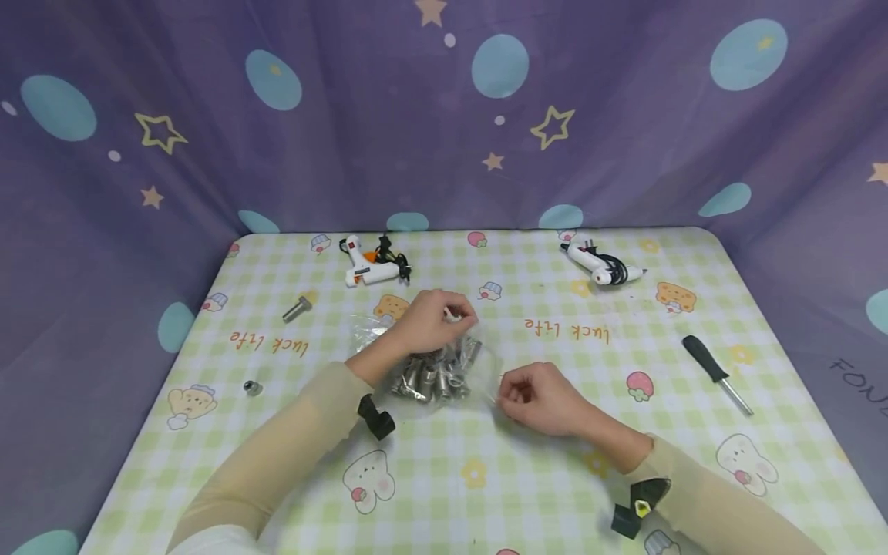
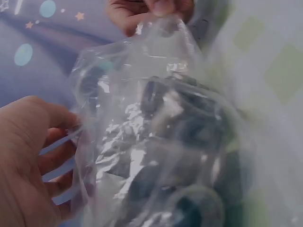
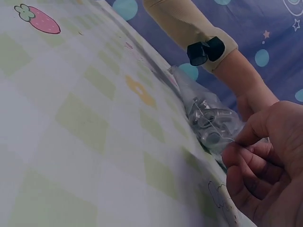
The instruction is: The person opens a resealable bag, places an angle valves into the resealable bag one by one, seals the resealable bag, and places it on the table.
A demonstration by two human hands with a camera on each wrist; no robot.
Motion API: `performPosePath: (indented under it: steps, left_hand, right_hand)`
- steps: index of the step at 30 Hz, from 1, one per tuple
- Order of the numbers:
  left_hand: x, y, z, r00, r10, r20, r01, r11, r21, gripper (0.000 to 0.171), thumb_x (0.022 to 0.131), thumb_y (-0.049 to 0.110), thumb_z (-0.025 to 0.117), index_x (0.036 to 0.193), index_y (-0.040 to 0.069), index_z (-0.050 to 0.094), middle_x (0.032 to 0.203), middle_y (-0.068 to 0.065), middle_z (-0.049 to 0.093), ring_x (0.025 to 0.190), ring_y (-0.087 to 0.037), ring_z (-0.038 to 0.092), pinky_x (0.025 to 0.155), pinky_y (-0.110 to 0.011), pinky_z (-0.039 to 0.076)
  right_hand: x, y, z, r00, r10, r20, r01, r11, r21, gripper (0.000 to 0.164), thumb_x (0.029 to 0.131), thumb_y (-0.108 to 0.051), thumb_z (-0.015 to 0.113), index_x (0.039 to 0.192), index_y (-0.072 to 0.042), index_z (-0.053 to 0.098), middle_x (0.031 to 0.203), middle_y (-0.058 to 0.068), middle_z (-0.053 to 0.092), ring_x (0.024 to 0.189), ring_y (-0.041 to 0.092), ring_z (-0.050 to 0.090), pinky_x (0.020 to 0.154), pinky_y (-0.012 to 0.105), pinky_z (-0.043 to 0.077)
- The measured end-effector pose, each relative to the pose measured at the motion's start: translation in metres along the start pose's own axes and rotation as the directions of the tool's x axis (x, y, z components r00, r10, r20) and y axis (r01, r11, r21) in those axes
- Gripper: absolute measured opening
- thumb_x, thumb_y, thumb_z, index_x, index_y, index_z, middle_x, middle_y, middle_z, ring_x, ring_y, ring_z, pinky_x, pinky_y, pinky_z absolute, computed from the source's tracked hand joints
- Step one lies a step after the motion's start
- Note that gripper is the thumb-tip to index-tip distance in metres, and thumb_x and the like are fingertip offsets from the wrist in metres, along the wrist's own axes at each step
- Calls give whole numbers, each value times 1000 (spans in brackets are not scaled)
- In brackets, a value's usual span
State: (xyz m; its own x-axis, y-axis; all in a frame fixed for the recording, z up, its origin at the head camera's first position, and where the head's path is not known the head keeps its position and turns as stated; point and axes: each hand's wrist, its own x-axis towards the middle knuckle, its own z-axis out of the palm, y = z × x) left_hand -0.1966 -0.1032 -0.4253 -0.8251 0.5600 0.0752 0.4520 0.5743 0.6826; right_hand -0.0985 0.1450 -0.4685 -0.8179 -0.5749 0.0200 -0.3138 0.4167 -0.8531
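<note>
A clear plastic bag (image 1: 368,330) lies near the middle of the table, with several shiny metal sockets (image 1: 430,379) inside. My left hand (image 1: 433,320) reaches over the bag and holds its far edge between thumb and fingers. On the near right side, my right hand (image 1: 541,397) pinches a corner of the bag between thumb and forefinger. The left wrist view shows the plastic (image 2: 158,59) drawn out toward the right hand's fingertips. From the right wrist, a thin edge of plastic runs from the pinched fingers to the sockets.
A loose small socket (image 1: 253,388) and a longer metal piece (image 1: 297,308) lie at left. Two white glue guns, one at back left (image 1: 375,271) and one at back right (image 1: 598,264), have black cords. A dark-handled screwdriver (image 1: 706,359) lies at right.
</note>
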Motion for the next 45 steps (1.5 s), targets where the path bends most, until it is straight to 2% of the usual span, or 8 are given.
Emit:
performPosePath:
  steps: [9, 16, 22, 26, 30, 35, 41, 45]
  left_hand:
    - [-15, 11, -40, 978, -59, -198, 8, 968, -250, 14, 102, 16, 73, 104, 5, 81, 97, -13, 81, 80, -22, 78, 75, -30, 65]
    - [-29, 31, -62, 927, 37, -373, -156, 943, -295, 10, 98, 9, 77, 102, 3, 84, 93, -17, 82, 70, -12, 78, 67, -32, 66]
    - [-35, 47, -64, 832, 113, -543, -353, 863, -361, 10, 95, -7, 73, 102, -9, 79, 90, -29, 78, 70, -7, 78, 65, -36, 67]
    - [-40, 54, -61, 775, 132, -618, -445, 808, -386, 11, 93, -13, 71, 102, -14, 77, 89, -7, 83, 73, -8, 79, 57, -30, 64]
    - [-46, 59, -55, 750, 109, -653, -470, 782, -409, 10, 93, -14, 69, 101, -17, 75, 90, 14, 82, 75, -7, 80, 43, -17, 44]
    - [-52, 58, -53, 744, 63, -665, -476, 748, -462, 8, 91, -17, 69, 98, -18, 74, 87, 11, 82, 72, -9, 80, 45, -14, 44]
    - [-56, 51, -51, 787, -14, -616, -447, 675, -587, 5, 92, -15, 71, 93, -11, 75, 84, 3, 82, 72, -14, 81, 66, -34, 67]
    - [-58, 44, -50, 801, -12, -599, -389, 750, -535, 6, 95, -11, 70, 95, -17, 69, 82, 9, 79, 69, -6, 77, 64, -28, 65]
  right_hand:
    - [-9, -12, -37, 994, -75, -83, 68, 994, -87, 19, 92, -2, 75, 78, -16, 75, 68, -13, 64, 60, 1, 56, 55, 21, 50]
    - [-13, -36, -84, 955, -209, -209, 161, 961, -225, 28, 93, 2, 75, 83, -24, 73, 75, -10, 69, 67, 1, 61, 63, 22, 54]
    - [-10, -65, -113, 838, -398, -373, 273, 898, -345, 26, 91, 9, 72, 86, -16, 72, 81, -5, 68, 73, 0, 59, 72, 13, 51]
    - [-3, -77, -125, 728, -486, -483, 335, 867, -368, 18, 92, 11, 71, 87, -7, 73, 81, 1, 66, 76, -2, 59, 75, 10, 49]
    - [4, -82, -130, 658, -532, -532, 373, 845, -384, 12, 97, -1, 71, 86, -3, 73, 80, 5, 66, 72, 0, 52, 69, 12, 42]
    - [10, -80, -126, 657, -514, -551, 431, 856, -285, 11, 99, -1, 70, 89, 2, 73, 86, 7, 65, 66, 4, 46, 60, 14, 37]
    - [13, -76, -115, 719, -442, -537, 444, 886, -135, 11, 98, 11, 64, 89, 8, 68, 90, 9, 66, 73, 7, 63, 56, 15, 45]
    - [18, -74, -111, 719, -424, -551, 431, 894, -124, 11, 97, 13, 65, 89, 7, 68, 87, 5, 67, 73, 8, 66, 52, 17, 43]
